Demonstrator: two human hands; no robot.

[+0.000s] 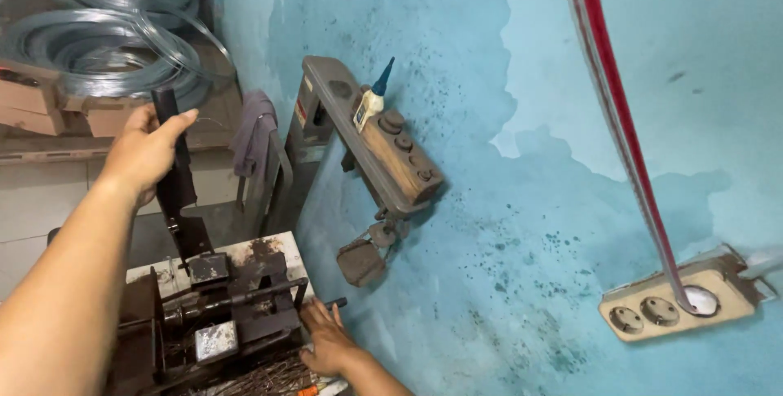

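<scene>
My left hand (pixel 145 150) grips the black lever handle (pixel 173 163) of a small dark metal press machine (pixel 214 314) at the lower left. Down at the machine's right side, my right hand (pixel 328 340) rests with fingers on its edge, beside a thin black rod (pixel 245 296) that runs across the machine. Whether the right hand holds anything is hidden. A pile of thin metal pins (pixel 269 380) lies at the front of the machine.
A blue stained wall (pixel 522 200) fills the right. A wooden shelf (pixel 383 139) on it holds a small glue bottle (pixel 371 102). A red-and-white cable (pixel 620 119) plugs into a beige socket strip (pixel 677 302). Coils of wire (pixel 106 37) lie top left; a grey cloth (pixel 253 131) hangs nearby.
</scene>
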